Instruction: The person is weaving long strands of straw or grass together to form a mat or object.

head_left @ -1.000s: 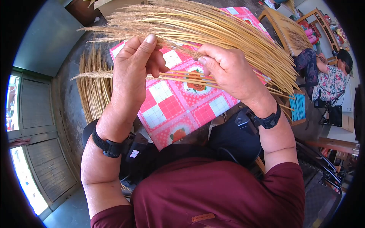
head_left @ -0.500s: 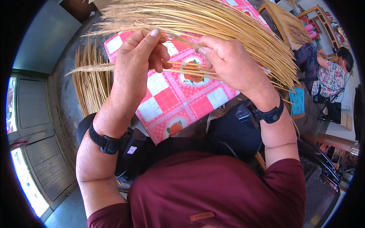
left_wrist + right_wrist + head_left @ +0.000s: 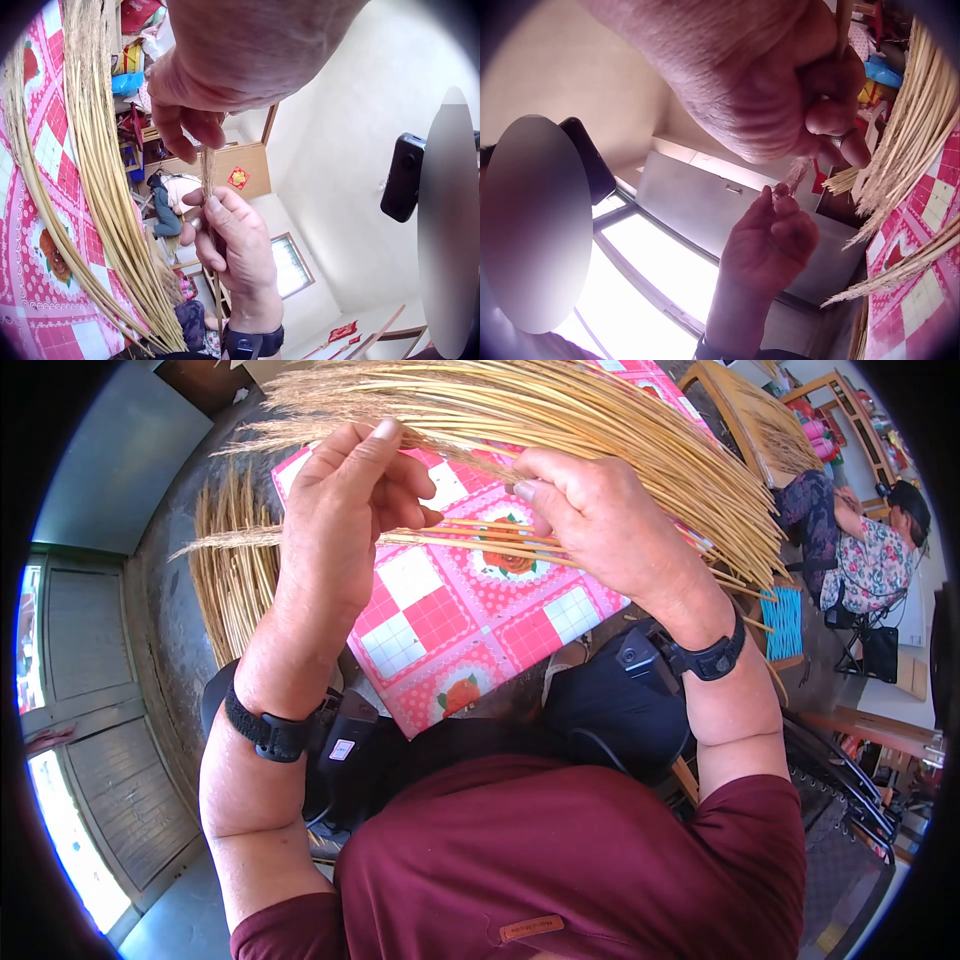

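Observation:
Between the two hands stretches the feathery plume (image 3: 462,453) of a dry reed stalk, held above the table. My left hand (image 3: 340,500) pinches the plume toward its tip with thumb and forefinger, the other fingers loosely bent. On the right, my right hand (image 3: 620,530) grips the same stalk at the plume's base, its thumb pressed on top. The left wrist view shows the plume (image 3: 208,169) running from the left fingers down into the right fist (image 3: 244,240). Below the hands, a few more reeds (image 3: 490,538) lie across the table.
A large bundle of plumed reeds (image 3: 560,415) covers the far side of the table with a pink checked cloth (image 3: 430,600). Another bundle (image 3: 235,575) stands at the left. At the right are turquoise strands (image 3: 784,622) and a seated person (image 3: 865,560).
My left hand has drawn a little left and away from my right hand, widening the stretch of plume between them. The right hand keeps its grip, nearly still.

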Tool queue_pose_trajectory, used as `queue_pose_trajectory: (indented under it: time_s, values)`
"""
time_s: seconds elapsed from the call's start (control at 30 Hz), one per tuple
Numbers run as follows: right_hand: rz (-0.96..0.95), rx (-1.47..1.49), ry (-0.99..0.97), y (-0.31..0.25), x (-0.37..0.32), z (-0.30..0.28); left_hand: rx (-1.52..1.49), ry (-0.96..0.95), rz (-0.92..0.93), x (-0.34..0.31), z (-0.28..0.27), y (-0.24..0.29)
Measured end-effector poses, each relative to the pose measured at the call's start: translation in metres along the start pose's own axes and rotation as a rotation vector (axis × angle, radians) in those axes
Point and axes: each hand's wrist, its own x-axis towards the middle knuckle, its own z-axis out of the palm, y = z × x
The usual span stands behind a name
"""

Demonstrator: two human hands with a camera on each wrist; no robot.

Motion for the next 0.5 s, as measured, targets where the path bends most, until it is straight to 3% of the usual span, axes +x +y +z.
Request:
queue_pose_trajectory:
  time_s: [0.5]
  values:
    - [-0.027,-0.012,0.039,0.0009,0.0037,0.0034,0.013,-0.08,-0.075,-0.0043,0.0043,-0.0005]
